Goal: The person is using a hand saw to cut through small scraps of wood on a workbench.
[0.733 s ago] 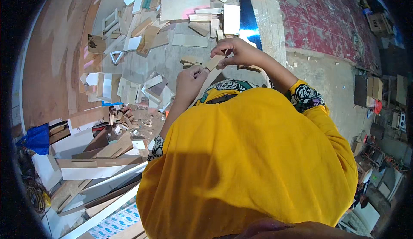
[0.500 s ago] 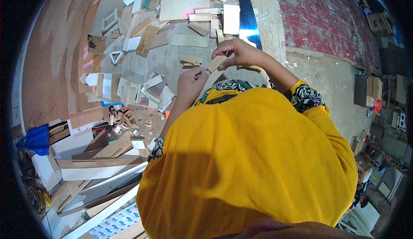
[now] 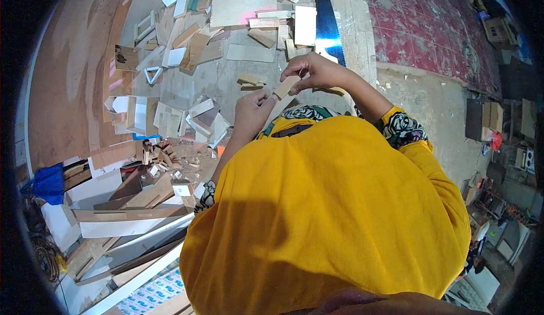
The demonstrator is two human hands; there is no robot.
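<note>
Between my two hands is a small flat wood block (image 3: 286, 87) of pale tan colour, tilted up to the right. My left hand (image 3: 253, 111) pinches its lower left end. At its upper right end, the thumb and curled fingers of my right hand (image 3: 317, 72) close on it. A few thin wood offcuts (image 3: 251, 81) lie just beyond my left hand. Beyond my right hand rests a hand saw (image 3: 326, 17) with a shiny blade, beside a white rectangular board (image 3: 305, 26). Another wood piece (image 3: 330, 90) shows partly under my right wrist.
Wood scraps and boards, one a pink-stained panel (image 3: 232, 10), cover the work surface ahead. A triangular white frame (image 3: 153, 75) and open box-like pieces (image 3: 140, 115) lie left. Long planks (image 3: 133, 214) are heaped at lower left. A red patterned floor (image 3: 422, 28) is at far right.
The wood block has turned slightly in my fingers, and more of its face shows. My right hand has shifted a little; my left hand stays near the same place.
</note>
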